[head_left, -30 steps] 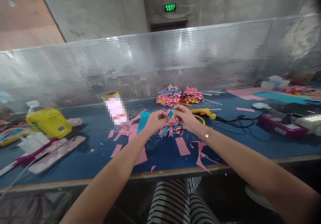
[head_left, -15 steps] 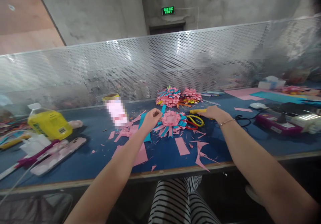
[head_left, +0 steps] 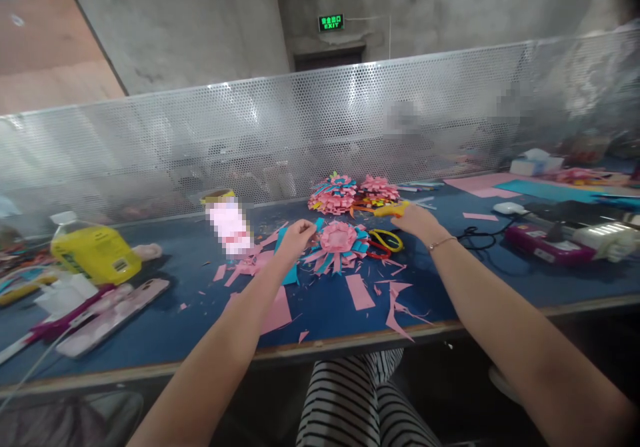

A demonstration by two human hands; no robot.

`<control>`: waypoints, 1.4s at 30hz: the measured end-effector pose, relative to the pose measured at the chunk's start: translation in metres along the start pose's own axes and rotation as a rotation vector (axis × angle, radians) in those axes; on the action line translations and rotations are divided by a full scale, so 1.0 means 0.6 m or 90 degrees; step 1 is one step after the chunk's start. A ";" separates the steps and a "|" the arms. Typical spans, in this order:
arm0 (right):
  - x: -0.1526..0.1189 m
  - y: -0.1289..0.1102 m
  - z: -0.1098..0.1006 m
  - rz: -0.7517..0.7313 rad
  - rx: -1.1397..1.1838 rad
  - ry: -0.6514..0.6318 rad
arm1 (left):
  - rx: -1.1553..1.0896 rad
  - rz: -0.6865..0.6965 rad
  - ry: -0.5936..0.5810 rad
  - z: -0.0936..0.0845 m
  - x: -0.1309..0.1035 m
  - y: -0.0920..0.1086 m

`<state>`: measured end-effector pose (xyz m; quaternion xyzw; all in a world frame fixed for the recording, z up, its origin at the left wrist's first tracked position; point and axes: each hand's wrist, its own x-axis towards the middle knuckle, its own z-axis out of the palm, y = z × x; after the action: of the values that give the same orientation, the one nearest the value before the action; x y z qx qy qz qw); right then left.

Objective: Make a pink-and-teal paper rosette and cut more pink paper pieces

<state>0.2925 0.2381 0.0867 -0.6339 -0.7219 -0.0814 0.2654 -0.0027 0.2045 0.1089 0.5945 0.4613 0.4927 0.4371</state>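
Observation:
My left hand (head_left: 301, 235) pinches a short blue paper strip (head_left: 319, 223) just left of a pink and blue paper flower (head_left: 338, 239). My right hand (head_left: 415, 221) is wrapped round a yellow tool (head_left: 390, 210), which looks like a glue gun; its narrow end points left, above and behind the flower's right side. Scissors with yellow and red handles (head_left: 391, 239) lie beside the flower, under my right hand. A longer blue paper piece (head_left: 290, 275) is partly hidden by my left forearm. Two more paper flowers (head_left: 332, 197) stand behind.
Pink paper scraps (head_left: 360, 291) lie across the blue table (head_left: 330, 320). On the left are a yellow bottle (head_left: 95, 250) and a phone (head_left: 115, 317). Farther right are a black cable (head_left: 480, 235), a purple device (head_left: 545, 243) and a tissue box (head_left: 536, 163). A perforated metal screen (head_left: 280, 127) stands behind.
My right hand has lifted the yellow tool slightly and moved it left, toward the back of the flower. My left hand keeps its pinch on the strip, slightly lower. The view has shifted a little.

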 end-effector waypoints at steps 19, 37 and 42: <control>-0.016 -0.113 -0.024 -0.108 -0.048 0.150 | 0.030 -0.049 -0.072 0.011 -0.015 0.014; -0.017 -0.116 -0.028 -0.119 -0.061 0.125 | 0.036 -0.038 -0.078 0.014 -0.019 0.019; -0.018 -0.118 -0.031 -0.114 -0.055 0.127 | 0.041 -0.030 -0.090 0.014 -0.019 0.017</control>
<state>0.2301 0.2075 0.1128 -0.5664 -0.7414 -0.1982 0.3003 0.0055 0.1909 0.1157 0.6304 0.4585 0.4243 0.4607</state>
